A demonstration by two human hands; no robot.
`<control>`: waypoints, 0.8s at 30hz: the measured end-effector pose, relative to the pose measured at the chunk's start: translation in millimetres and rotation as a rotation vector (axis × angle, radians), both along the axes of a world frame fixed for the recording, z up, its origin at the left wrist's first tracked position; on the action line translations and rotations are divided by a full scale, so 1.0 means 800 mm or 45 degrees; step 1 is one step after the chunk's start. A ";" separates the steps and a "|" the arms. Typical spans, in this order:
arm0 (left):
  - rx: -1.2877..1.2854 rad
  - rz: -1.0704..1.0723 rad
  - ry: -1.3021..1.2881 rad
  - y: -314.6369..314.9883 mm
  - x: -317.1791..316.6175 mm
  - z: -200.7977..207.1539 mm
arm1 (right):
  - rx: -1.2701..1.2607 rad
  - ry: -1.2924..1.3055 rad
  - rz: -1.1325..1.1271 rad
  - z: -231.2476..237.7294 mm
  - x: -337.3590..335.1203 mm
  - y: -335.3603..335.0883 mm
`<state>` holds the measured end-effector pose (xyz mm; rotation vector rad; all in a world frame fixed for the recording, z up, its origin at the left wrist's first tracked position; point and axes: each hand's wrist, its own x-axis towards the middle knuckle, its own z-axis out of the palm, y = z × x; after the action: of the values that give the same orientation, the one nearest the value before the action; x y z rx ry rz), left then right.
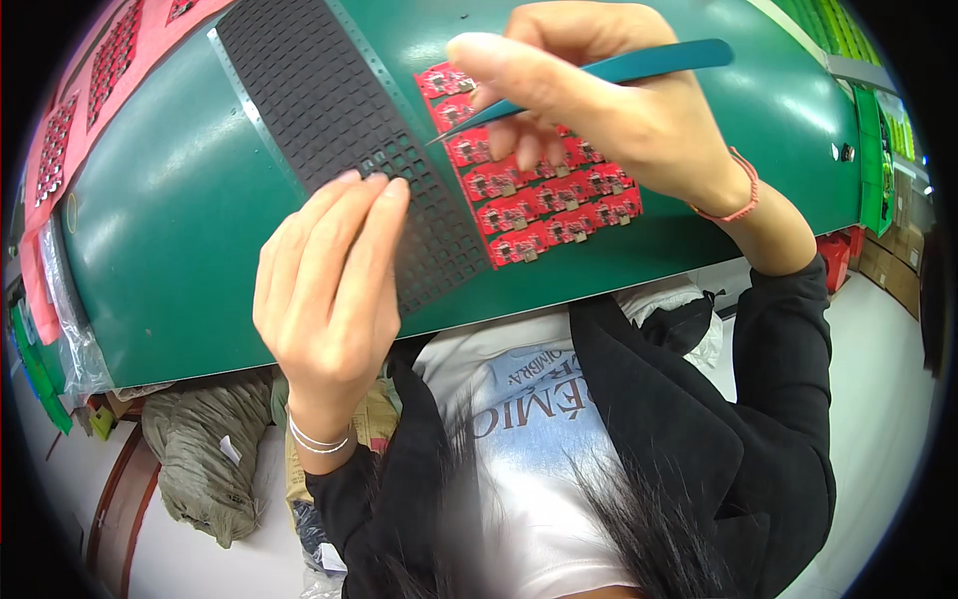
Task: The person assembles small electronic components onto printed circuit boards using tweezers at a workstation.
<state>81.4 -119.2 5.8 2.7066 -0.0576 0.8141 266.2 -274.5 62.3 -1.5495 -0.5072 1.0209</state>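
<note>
My right hand holds blue tweezers slantwise, their fine tips pointing down-left. The tips are over the gap between a black sheet and a red circuit board panel; whether they grip anything is too small to tell. Partly under my right hand, the panel is made of several rows of small boards. The black sheet is cut into a grid of small rectangular pads, many of them gone from its nearer part. Resting fingertips on that sheet, my left hand has its fingers stretched out side by side, with nothing visible in them.
The green table carries pink sheeting with more red boards along its left edge. Clear plastic wrap hangs at the left corner. Green trays stand at the right. Below the near edge sits a grey-green sack.
</note>
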 end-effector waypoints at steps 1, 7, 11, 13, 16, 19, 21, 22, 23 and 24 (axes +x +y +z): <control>-0.046 -0.015 -0.031 0.002 0.001 -0.001 | 0.000 -0.004 0.004 -0.008 0.000 0.007; 0.044 -0.066 -0.009 0.015 0.008 -0.007 | 0.187 -0.308 0.107 -0.027 0.003 0.042; 0.025 -0.146 0.023 0.020 0.014 -0.012 | -0.005 -0.411 0.106 -0.041 0.008 0.037; 0.030 -0.143 0.027 0.021 0.014 -0.017 | -0.016 -0.404 0.034 -0.044 0.008 0.037; 0.045 -0.132 0.052 0.022 0.015 -0.019 | 0.007 -0.411 0.064 -0.048 0.010 0.038; 0.029 -0.136 0.059 0.023 0.017 -0.020 | 0.015 -0.439 0.067 -0.051 0.011 0.036; 0.033 -0.132 0.058 0.023 0.017 -0.022 | 0.022 -0.459 0.073 -0.052 0.011 0.035; 0.039 -0.129 0.054 0.022 0.017 -0.023 | 0.011 -0.460 0.069 -0.051 0.010 0.036; 0.038 -0.129 0.057 0.022 0.017 -0.023 | 0.001 -0.460 0.066 -0.051 0.010 0.036; 0.045 -0.126 0.071 0.021 0.018 -0.021 | 0.000 -0.457 0.067 -0.051 0.011 0.036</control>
<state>95.8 -102.1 -11.0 2.7328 -0.1934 0.7147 274.8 -245.7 21.7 -1.7366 -0.7984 0.7818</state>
